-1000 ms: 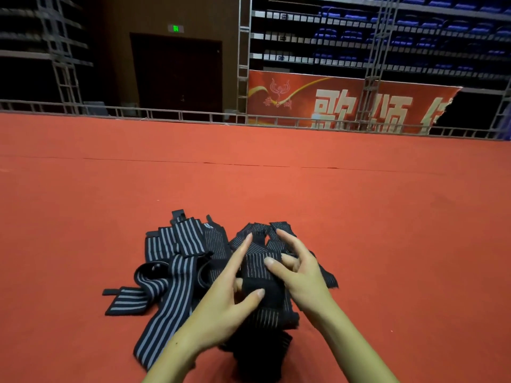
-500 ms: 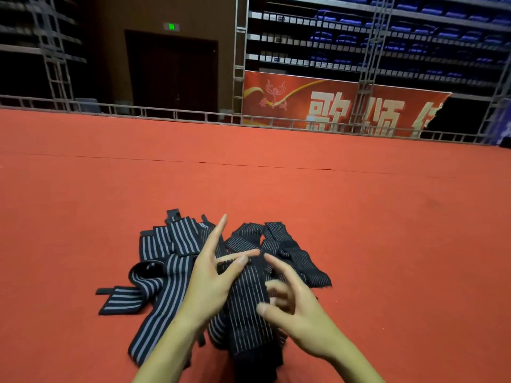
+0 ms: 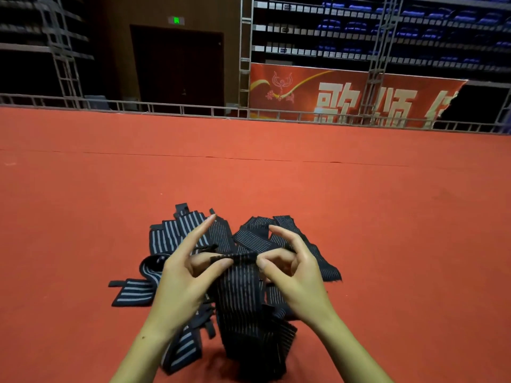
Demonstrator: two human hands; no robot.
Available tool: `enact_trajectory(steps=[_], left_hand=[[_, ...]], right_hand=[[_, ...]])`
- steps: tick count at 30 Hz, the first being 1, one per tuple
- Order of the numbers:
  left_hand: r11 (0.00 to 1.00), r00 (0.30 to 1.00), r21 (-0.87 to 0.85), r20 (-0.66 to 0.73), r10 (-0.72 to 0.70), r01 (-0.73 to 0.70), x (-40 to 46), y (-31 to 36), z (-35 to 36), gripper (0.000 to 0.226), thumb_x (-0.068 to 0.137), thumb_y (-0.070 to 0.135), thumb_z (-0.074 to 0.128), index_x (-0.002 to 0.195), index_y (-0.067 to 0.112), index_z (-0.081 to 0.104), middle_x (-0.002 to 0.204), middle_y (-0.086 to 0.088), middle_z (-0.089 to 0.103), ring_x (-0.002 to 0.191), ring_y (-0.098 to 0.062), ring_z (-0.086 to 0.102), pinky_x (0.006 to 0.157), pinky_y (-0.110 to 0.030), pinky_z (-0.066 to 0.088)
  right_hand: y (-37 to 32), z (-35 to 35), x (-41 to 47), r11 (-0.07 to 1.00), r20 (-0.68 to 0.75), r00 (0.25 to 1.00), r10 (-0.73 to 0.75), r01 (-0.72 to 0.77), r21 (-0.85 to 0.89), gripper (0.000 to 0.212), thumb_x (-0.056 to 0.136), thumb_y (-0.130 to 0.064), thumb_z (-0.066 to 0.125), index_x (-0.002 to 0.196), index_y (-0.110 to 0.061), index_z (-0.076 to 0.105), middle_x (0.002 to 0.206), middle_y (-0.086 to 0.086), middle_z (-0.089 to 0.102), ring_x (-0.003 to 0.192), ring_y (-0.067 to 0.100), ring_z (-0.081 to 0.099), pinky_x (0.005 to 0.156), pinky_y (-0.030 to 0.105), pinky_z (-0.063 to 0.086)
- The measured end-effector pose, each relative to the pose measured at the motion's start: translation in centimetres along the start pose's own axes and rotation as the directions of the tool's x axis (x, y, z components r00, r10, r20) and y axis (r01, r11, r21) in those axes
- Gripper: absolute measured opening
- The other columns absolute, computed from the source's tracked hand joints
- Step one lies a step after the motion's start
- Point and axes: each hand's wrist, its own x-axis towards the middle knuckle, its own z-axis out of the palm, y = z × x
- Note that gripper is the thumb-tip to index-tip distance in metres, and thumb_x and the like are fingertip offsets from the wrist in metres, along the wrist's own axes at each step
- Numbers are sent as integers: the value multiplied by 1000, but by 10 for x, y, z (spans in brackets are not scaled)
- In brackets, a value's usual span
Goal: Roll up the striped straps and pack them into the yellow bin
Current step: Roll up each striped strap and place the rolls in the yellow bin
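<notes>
A pile of black straps with pale stripes lies on the red carpet in front of me. I hold one dark thin-striped strap up off the pile by its top end. My left hand pinches the left corner of that end between thumb and a finger, its index finger pointing up. My right hand pinches the right corner with curled fingers. The strap hangs down between my wrists. No yellow bin is in view.
Red carpet stretches wide on all sides. A low metal railing marks its far edge, with a red banner, a dark door and rows of blue seats beyond.
Both hands rose off the pile and took the strap's top end by its two corners; the strap now hangs stretched between them.
</notes>
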Motion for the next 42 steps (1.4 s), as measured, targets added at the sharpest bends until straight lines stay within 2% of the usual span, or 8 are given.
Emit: enact_trajectory(steps=[5,14,19,26,32,38,40,42], left_hand=[[1000,996,5,-89,-11,11,12,-4,-46,69,94,1,74,151,35,57,86,-25,77,60,-4,64,63,-15,56],[997,983,-9,-169,-74,74,19,-19,-77,67,94,-3,71,150,30,57,93,-10,84,84,-11,79,75,-19,62],[994,987,-12,-117,-112,112,18,-22,-73,66,96,6,73,149,40,56,93,-12,83,81,-29,71,76,-48,54],[996,994,22,-67,-87,88,19,-21,-75,67,95,11,73,150,42,53,95,-12,83,94,-19,81,83,-25,61],[996,995,21,-53,-81,83,23,-28,-78,66,96,26,80,149,53,52,94,-28,75,90,-34,75,94,-64,57],[997,995,-7,-59,-78,77,25,-24,-76,65,93,18,75,147,50,55,94,-18,81,98,-42,78,92,-54,61],[996,993,-15,-73,-94,93,26,-27,-75,64,96,13,73,148,44,54,95,-15,82,96,-36,80,90,-47,64],[994,991,-9,-78,-106,106,29,-32,-72,62,97,19,75,148,47,54,90,-20,79,86,-41,78,81,-47,62]], right_hand=[[17,-20,11,994,-51,997,54,-59,-91,53,103,-3,66,147,-28,50,96,9,80,76,20,68,74,35,60],[109,-1,58,832,114,955,272,-175,-526,57,102,-28,68,153,-32,44,100,-11,77,90,4,71,94,33,55],[156,31,99,613,220,892,395,-77,-787,68,107,-38,59,164,-27,23,117,4,74,126,33,58,100,51,52],[188,62,142,411,101,823,558,-169,-896,82,101,-53,66,162,-18,24,147,19,60,141,46,49,110,54,46],[207,74,155,541,29,806,591,-370,-755,85,88,-48,85,151,-11,40,145,13,61,133,36,59,102,44,52],[189,54,156,778,137,903,408,-265,-569,82,93,-18,82,162,-16,38,92,-3,54,88,13,57,87,32,48],[170,39,150,851,161,916,367,-261,-456,81,94,-10,80,163,-23,38,105,0,59,87,7,57,88,28,48],[147,23,139,907,177,927,332,-262,-330,83,95,0,75,162,-30,36,136,-1,61,120,8,61,106,28,47]])
